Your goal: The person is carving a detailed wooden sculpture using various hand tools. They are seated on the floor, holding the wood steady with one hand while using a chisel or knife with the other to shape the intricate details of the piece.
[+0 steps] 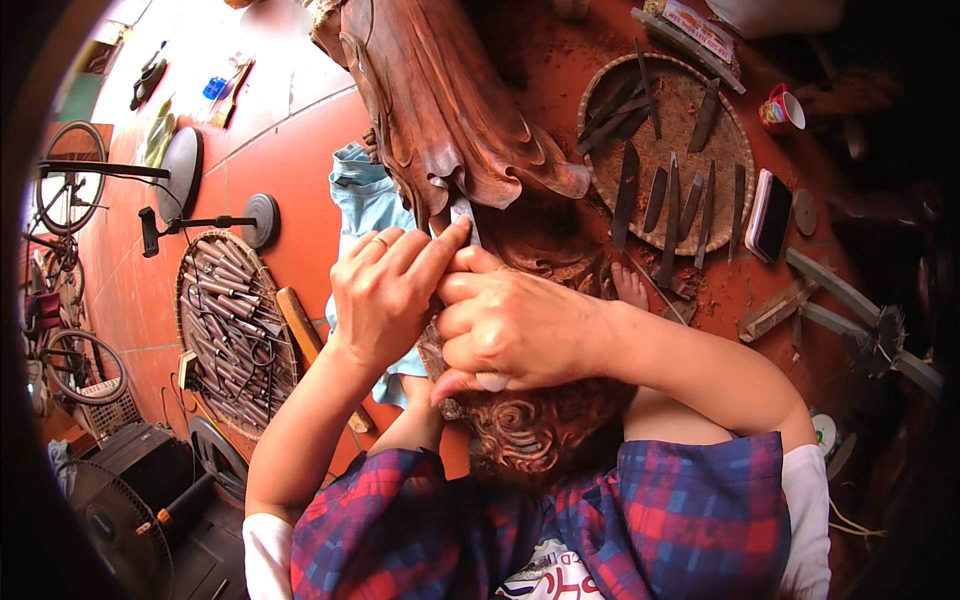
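A large reddish-brown wood carving (430, 90) with flowing folds lies lengthwise before me, its swirled near part (530, 425) between my legs. My left hand (390, 285) is closed, its index finger pressed on a flat, pale-grey metal blade (461, 209) at the lower edge of the folds. Beside it, my right hand (510, 325) is wrapped closed, knuckles up, in line with that blade. Whatever handle lies inside the right fist is hidden. Both hands touch each other over the carving. A ring shows on a left finger.
At left, a round woven tray (183, 290) holds many wooden-handled chisels, with a wooden bar (308, 340) beside it. Another woven tray (668, 150) at right carries several flat blades. Nearby are a phone (770, 215), a red mug (780, 110), wooden bars (860, 300) and light-blue cloth (358, 195).
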A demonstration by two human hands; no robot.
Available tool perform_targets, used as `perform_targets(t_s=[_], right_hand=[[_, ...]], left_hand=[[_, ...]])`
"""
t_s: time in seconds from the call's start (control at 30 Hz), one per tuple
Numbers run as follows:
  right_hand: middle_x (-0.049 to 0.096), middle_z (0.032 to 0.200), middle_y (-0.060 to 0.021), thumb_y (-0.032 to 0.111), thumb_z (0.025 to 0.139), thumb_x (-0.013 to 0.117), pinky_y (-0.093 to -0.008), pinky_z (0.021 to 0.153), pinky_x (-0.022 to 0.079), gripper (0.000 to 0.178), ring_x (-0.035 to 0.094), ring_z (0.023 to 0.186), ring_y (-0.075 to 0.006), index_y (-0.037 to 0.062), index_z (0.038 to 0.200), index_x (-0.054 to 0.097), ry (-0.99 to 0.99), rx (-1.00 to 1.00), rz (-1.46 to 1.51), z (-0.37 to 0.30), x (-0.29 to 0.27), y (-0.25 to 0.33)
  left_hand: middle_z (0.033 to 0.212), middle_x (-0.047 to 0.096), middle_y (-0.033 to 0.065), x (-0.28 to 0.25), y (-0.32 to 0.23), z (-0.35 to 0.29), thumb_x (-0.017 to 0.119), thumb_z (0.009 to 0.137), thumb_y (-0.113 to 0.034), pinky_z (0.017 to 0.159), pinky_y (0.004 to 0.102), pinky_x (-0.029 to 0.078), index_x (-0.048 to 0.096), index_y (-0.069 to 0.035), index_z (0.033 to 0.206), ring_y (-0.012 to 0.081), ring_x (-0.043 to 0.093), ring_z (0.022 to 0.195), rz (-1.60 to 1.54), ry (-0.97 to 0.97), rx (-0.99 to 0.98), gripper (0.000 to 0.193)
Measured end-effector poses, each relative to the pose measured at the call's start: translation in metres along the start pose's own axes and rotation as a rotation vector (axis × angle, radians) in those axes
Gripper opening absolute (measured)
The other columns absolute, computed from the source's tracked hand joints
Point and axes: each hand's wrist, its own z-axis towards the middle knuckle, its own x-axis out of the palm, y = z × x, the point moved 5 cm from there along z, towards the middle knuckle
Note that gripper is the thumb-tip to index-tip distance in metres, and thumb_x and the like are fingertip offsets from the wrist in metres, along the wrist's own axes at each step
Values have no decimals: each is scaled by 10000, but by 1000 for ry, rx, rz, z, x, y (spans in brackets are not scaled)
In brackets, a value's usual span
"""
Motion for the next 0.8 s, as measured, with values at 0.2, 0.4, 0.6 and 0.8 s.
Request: perform_targets(t_s=[0.2,0.4,0.6,0.8], right_hand=[[617,684,-47,356,838,699,-418,872,411,328,564,794,-236,90,646,687,110,58,55,-4,4,9],[623,684,-55,353,819,715,-419,876,415,315,587,809,-252,77,670,688,102,25,86,2,4,-5],[527,666,-26,375,850,718,-433,878,384,425,517,763,-242,85,591,546,64,22,107,14,-9,1],[632,705,-24,352,856,688,-429,917,389,337,569,830,-224,94,640,671,207,32,132,2,-4,7]], left_hand=[[666,512,6,6,-5,-13,667,729,-166,564,319,443,714,-83,1120,170,557,621,-75,10,-5,403],[696,556,15,8,2,-10,679,733,-161,593,327,456,705,-71,1103,186,580,644,-66,-38,-53,381],[694,581,11,-1,6,-1,684,721,-175,573,326,443,721,-82,1057,188,585,633,-119,-84,-80,351],[714,593,18,10,-6,-19,691,732,-152,597,316,470,714,-73,1027,185,610,665,-141,-78,-92,305]])
